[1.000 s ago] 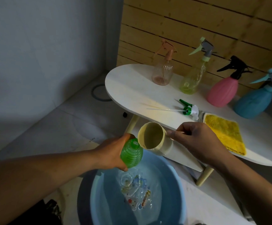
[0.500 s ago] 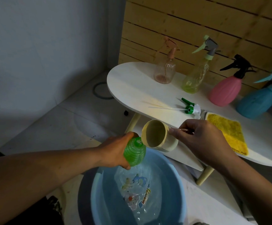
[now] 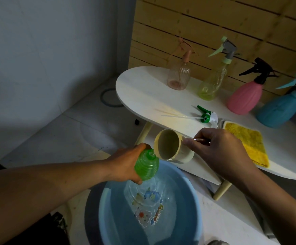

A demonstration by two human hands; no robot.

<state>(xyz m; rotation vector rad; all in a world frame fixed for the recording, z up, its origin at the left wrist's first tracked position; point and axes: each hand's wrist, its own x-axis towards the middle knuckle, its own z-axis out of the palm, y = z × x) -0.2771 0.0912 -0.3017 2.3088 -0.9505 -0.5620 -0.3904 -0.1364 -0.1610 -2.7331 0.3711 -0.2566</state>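
My left hand (image 3: 124, 165) grips a ribbed green bottle (image 3: 146, 167) without its spray head, neck pointing up and to the right, over a blue basin (image 3: 195, 202) of water. My right hand (image 3: 219, 152) holds a cream cup (image 3: 172, 145) by its handle, tipped on its side with its rim at the bottle's open neck. The cup's inside looks empty. The bottle's green and white spray head (image 3: 206, 116) with its long tube lies on the white table (image 3: 143, 92).
Several spray bottles stand along the table's back: a clear pink one (image 3: 179, 78), a yellow-green one (image 3: 212, 82), a pink one (image 3: 244, 98) and a blue one (image 3: 279, 108). A yellow cloth (image 3: 249, 144) lies at the table's front right. Wooden slats rise behind; tiled floor lies to the left.
Both hands, with bottle and cup, have risen slightly over the basin. The cup stays tipped at the bottle's neck.
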